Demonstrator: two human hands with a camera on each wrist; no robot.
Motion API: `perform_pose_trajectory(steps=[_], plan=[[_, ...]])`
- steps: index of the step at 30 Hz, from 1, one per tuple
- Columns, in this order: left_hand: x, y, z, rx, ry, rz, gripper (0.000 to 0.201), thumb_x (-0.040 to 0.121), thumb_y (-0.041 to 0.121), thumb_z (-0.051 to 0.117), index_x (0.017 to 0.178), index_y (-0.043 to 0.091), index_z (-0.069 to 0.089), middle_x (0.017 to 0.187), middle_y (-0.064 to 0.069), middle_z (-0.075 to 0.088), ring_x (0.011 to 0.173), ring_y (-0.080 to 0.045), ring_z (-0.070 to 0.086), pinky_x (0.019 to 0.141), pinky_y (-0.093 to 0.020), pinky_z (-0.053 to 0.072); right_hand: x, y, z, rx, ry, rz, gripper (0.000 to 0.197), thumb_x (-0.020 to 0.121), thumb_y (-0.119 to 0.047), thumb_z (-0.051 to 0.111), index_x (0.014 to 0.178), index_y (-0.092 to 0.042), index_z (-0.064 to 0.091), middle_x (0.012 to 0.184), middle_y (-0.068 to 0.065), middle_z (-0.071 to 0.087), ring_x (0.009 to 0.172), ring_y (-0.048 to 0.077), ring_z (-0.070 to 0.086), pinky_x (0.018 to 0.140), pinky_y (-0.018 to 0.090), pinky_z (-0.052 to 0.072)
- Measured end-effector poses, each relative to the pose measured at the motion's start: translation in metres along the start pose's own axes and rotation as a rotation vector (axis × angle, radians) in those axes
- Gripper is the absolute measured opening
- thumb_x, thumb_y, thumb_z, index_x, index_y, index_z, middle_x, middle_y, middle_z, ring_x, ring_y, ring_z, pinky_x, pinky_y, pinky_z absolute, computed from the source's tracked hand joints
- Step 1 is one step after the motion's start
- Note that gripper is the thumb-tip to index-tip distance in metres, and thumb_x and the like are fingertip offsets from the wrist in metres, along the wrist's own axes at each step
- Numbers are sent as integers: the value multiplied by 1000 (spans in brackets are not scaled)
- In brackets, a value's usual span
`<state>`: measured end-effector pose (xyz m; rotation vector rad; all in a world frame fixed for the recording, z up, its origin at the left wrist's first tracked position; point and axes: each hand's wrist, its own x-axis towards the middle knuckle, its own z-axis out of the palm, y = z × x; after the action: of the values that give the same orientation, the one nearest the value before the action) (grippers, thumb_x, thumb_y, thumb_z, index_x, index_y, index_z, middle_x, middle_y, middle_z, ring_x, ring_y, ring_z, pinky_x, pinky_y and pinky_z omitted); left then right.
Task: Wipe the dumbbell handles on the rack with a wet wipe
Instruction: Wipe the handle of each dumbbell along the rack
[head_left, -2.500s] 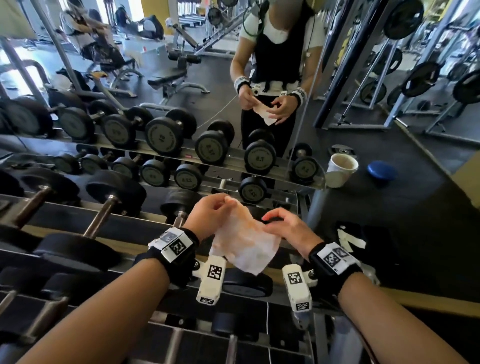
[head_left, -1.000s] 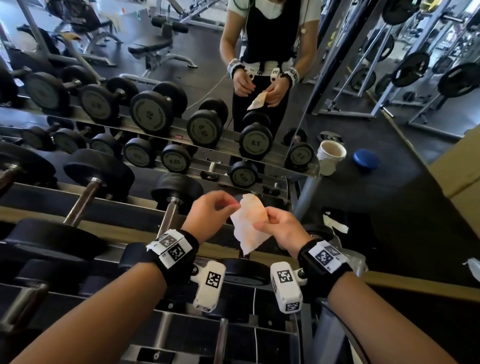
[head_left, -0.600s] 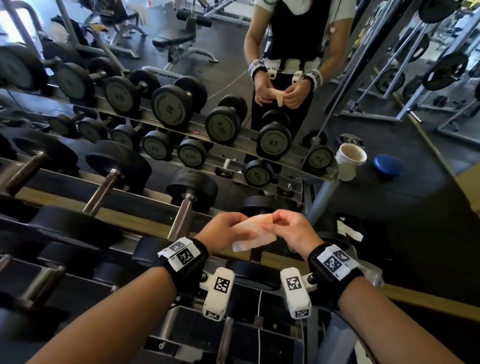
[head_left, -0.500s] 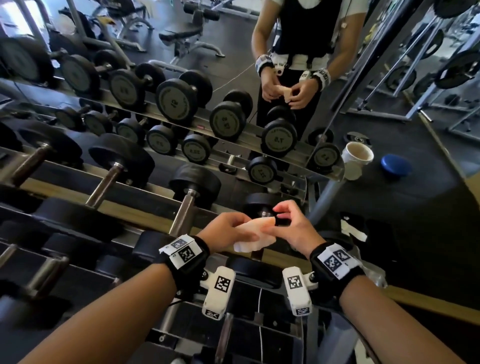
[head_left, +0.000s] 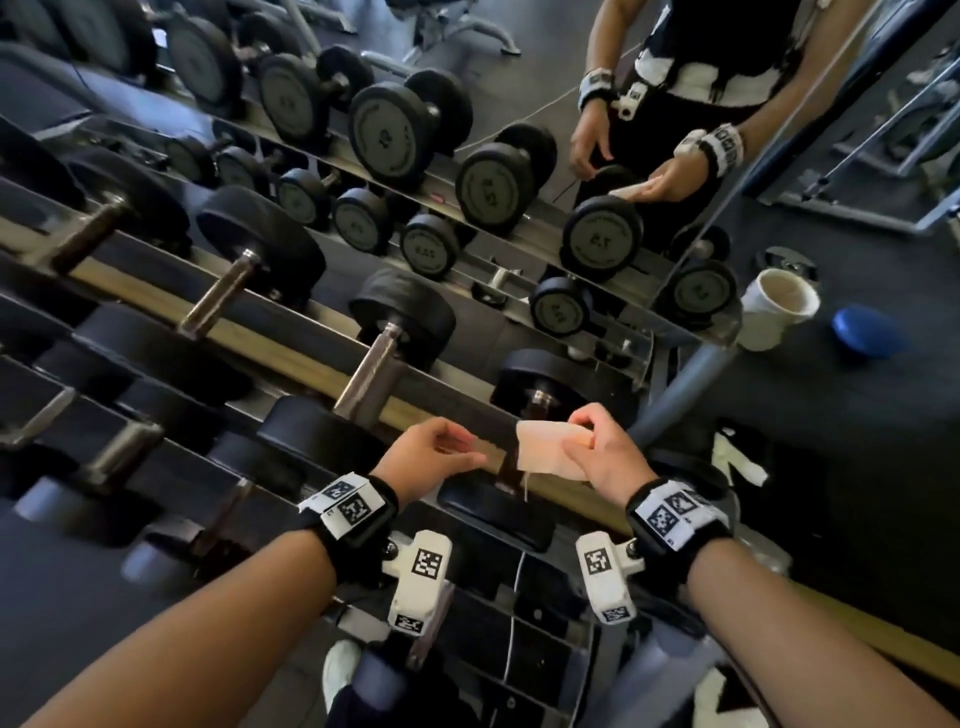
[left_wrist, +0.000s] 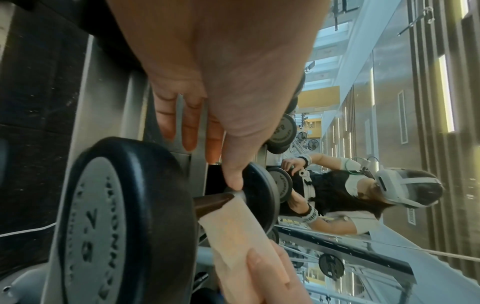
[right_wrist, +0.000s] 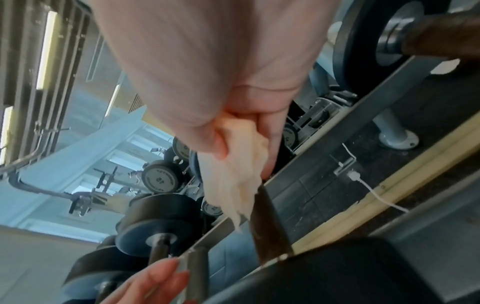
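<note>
A folded pale orange wet wipe (head_left: 545, 453) is pinched in my right hand (head_left: 576, 441), just above the dark brown handle (head_left: 510, 467) of the rightmost dumbbell on the near rack row. In the right wrist view the wipe (right_wrist: 233, 174) hangs from thumb and fingers, and its lower end reaches the handle (right_wrist: 270, 226). My left hand (head_left: 470, 452) hovers a little to the left with relaxed fingers and holds nothing. The left wrist view has its thumb near the handle (left_wrist: 210, 202), beside the wipe (left_wrist: 233, 232).
Black dumbbells (head_left: 384, 338) with metal handles fill the rack rows to the left. A mirror behind repeats the rack and a person. A white cup (head_left: 779, 306) and a blue disc (head_left: 867, 332) sit at the right. A white cable (right_wrist: 374, 193) lies below.
Both hands folded the wipe together earlier. My left hand has let go and drawn left; my right hand alone holds the folded wipe, now down at the dumbbell handle.
</note>
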<state>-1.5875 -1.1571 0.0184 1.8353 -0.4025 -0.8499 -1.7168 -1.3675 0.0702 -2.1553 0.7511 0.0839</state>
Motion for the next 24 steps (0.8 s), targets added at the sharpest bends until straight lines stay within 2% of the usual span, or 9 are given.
perform_pose_trajectory(steps=[2, 4, 7, 10, 11, 15, 18, 20, 24], plan=[[-4, -7, 4, -3, 25, -26, 30, 70, 28, 88, 91, 22, 68, 93, 0, 74, 92, -16, 70, 92, -32, 54, 9, 5, -5, 4, 52, -30, 27, 90, -5, 57, 115, -16, 57, 105, 5, 62, 101, 24, 58, 90, 36, 46], [-8, -10, 7, 5, 18, -57, 35, 69, 32, 88, 96, 21, 69, 95, 3, 74, 93, -14, 69, 93, -33, 53, 22, 2, -11, -1, 73, -68, 31, 90, -6, 56, 117, -20, 61, 107, 3, 64, 103, 23, 60, 93, 36, 47], [-14, -10, 8, 36, -11, -89, 37, 68, 38, 87, 98, 30, 68, 96, 12, 71, 92, -3, 66, 90, -25, 52, 38, -8, -18, -67, 69, -182, 28, 90, -13, 53, 110, -26, 66, 101, -2, 68, 98, 19, 62, 86, 33, 50], [-20, -7, 8, 56, -32, -95, 33, 70, 37, 86, 96, 35, 66, 95, 17, 67, 86, 8, 62, 79, -12, 47, 47, -24, -20, -112, 58, -357, 31, 90, -16, 53, 110, -37, 65, 99, -6, 70, 90, 10, 63, 77, 18, 47], [-22, -7, 8, 61, -32, -94, 32, 71, 36, 86, 97, 35, 66, 94, 17, 67, 84, 9, 62, 75, -9, 45, 49, -28, -19, -149, 42, -413, 31, 91, -17, 54, 113, -37, 65, 100, -5, 71, 89, 10, 63, 78, 18, 47], [-25, -5, 9, 65, -33, -103, 33, 74, 35, 84, 102, 32, 66, 98, 16, 66, 92, 1, 61, 83, -16, 46, 54, -31, -8, -336, -84, -523, 32, 95, -15, 57, 123, -27, 66, 109, 3, 73, 98, 20, 68, 90, 34, 53], [-27, -5, 9, 63, -50, -121, 30, 76, 36, 82, 100, 37, 64, 99, 18, 64, 92, 6, 59, 76, -12, 42, 59, -21, 1, -401, -158, -507, 38, 95, -7, 55, 129, -22, 64, 124, 0, 69, 114, 19, 64, 105, 35, 47], [-26, -4, 9, 62, -44, -128, 30, 76, 37, 81, 100, 37, 64, 98, 18, 64, 92, 6, 58, 74, -12, 41, 61, -13, 5, -433, -203, -506, 41, 94, -5, 54, 130, -23, 64, 133, -4, 64, 121, 17, 60, 110, 33, 42], [-26, -4, 9, 64, -26, -129, 33, 76, 36, 82, 104, 31, 66, 95, 18, 65, 90, 3, 61, 75, -13, 42, 56, 5, 19, -519, -370, -591, 41, 94, -14, 59, 132, -29, 61, 132, -4, 64, 129, 19, 53, 113, 37, 37]])
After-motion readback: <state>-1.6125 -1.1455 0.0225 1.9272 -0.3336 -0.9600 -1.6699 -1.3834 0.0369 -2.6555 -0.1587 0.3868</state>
